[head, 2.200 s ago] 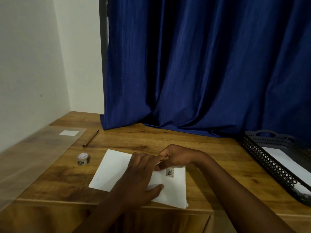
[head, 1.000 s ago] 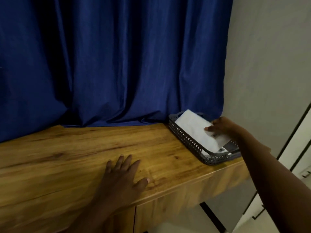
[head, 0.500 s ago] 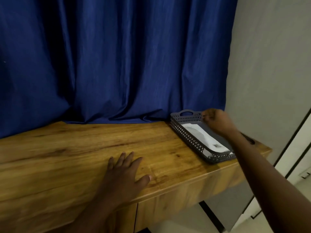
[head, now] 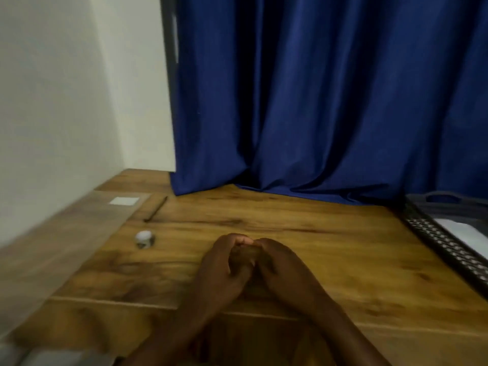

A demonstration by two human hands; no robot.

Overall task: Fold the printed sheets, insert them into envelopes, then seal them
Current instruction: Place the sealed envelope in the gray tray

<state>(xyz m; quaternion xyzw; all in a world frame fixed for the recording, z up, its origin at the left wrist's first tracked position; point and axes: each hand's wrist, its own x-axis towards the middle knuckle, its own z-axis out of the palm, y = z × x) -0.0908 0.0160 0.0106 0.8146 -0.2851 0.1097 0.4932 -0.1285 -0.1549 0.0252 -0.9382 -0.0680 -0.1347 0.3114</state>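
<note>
My left hand (head: 219, 268) and my right hand (head: 282, 268) rest together at the middle of the wooden desk (head: 343, 260), near its front edge. Their fingers are curled against each other and I see nothing held between them. A white envelope (head: 467, 233) lies in the black mesh tray (head: 443, 244) at the right edge of the view. No sheet or envelope lies on the desk in front of me. The picture is blurred by motion.
A small roll of tape (head: 144, 237) stands left of my hands. Behind it lie a dark pen (head: 155, 212) and a clear plastic sheet (head: 87, 228) with a white label (head: 124, 201). A blue curtain (head: 317, 101) hangs along the back, with a wall on the left.
The envelope went from the desk into the tray with my right hand. My view has swung back left, and both hands have come together at the desk's middle.
</note>
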